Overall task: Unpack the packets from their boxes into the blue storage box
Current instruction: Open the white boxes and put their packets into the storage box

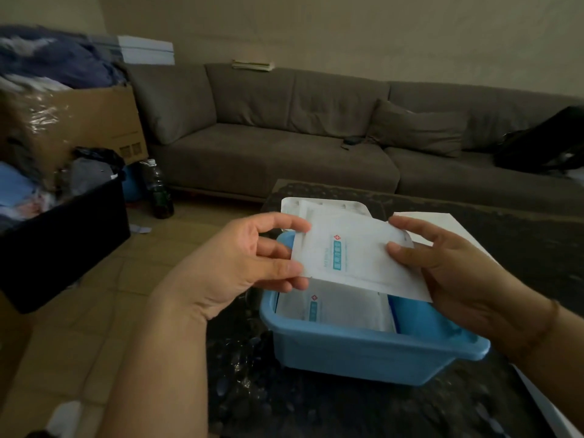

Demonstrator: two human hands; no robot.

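A white packet (350, 254) with a teal label and a small red cross hangs flat above the blue storage box (354, 352). My left hand (252, 260) pinches its left edge between thumb and fingers. My right hand (448, 267) pinches its right edge. Inside the box lies another white packet (335, 311) of the same kind. Behind the held packet a white box (328, 207) stands on the table. A second white box (442, 226) lies to the right, partly hidden by my right hand.
The blue box stands on a dark speckled table (505, 216). A grey sofa (284, 147) runs along the back. On the left are a black bin of clothes (63, 229), a cardboard carton (82, 121) and a dark bottle (159, 191) on the tiled floor.
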